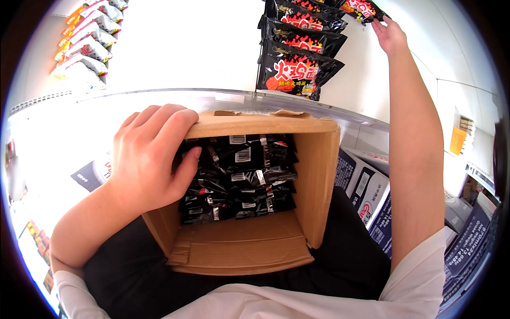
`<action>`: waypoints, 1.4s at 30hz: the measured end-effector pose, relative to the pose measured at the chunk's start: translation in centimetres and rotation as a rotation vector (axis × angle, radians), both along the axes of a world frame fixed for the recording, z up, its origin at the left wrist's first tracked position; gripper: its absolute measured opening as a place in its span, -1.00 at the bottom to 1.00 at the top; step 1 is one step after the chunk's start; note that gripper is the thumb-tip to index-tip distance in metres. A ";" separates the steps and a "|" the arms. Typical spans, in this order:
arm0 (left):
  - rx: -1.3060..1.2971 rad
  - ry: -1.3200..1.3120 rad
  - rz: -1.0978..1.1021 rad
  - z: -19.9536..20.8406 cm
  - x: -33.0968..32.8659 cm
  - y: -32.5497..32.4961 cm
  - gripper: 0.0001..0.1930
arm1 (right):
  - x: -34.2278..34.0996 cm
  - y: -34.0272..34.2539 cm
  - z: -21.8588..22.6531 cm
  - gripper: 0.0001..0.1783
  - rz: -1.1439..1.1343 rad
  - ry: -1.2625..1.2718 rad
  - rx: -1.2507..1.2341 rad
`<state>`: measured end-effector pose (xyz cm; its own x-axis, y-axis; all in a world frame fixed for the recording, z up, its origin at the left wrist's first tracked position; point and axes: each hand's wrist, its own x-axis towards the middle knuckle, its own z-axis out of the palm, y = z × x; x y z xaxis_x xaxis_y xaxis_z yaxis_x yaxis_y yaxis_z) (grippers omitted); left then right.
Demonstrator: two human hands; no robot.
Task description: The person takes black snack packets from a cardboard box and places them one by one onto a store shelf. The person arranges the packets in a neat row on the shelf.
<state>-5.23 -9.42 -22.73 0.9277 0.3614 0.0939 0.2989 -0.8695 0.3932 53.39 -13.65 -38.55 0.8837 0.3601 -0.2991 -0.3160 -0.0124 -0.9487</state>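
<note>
An open brown cardboard carton [249, 257] rests tilted on my lap, its opening facing me. Inside lie several black glossy packets [239, 175], stacked in rows with their barcoded backs showing. My left hand [151, 154] grips the carton's upper left rim, fingers over the outside and thumb inside. Stretched far forward to the upper right, my right hand [390, 36] has its fingertips on the edge of a black and red instant noodle packet [363, 10], partly cut off by the picture's top. Left of it, matching noodle packets [292, 69] stand in a row on the white shelf.
Silver and orange packets [87, 53] form another row at the shelf's far left. A clear shelf edge [175, 95] runs across behind the carton. Blue and white cartons [366, 191] stand right of my lap, with another blue carton [473, 239] farther right.
</note>
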 end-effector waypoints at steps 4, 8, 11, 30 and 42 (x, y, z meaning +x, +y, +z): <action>0.004 -0.005 -0.001 0.0 0.0 0.0 -0.58 | -2.0 -0.2 0.4 -0.39 -0.059 0.037 -0.043; 0.012 0.004 0.001 0.0 0.0 0.0 -0.58 | -3.1 -0.6 0.5 -0.40 0.158 0.056 -0.160; 0.006 0.011 0.002 0.0 0.0 -0.1 -0.58 | -3.0 -0.3 0.6 -0.44 0.288 0.026 -0.124; -0.032 0.060 0.007 -0.1 -0.6 0.3 -0.52 | -7.7 -0.5 8.8 -0.72 0.292 0.458 0.415; -0.012 -0.391 -0.397 -2.0 -1.2 -1.7 -0.78 | -36.3 -7.1 17.1 -0.91 1.252 -1.258 0.272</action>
<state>-6.42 -11.15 -24.68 0.8899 -0.0052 0.4561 -0.2202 -0.8806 0.4196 17.11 -20.79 -21.48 -0.2980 0.8445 0.4451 0.5969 0.5287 -0.6035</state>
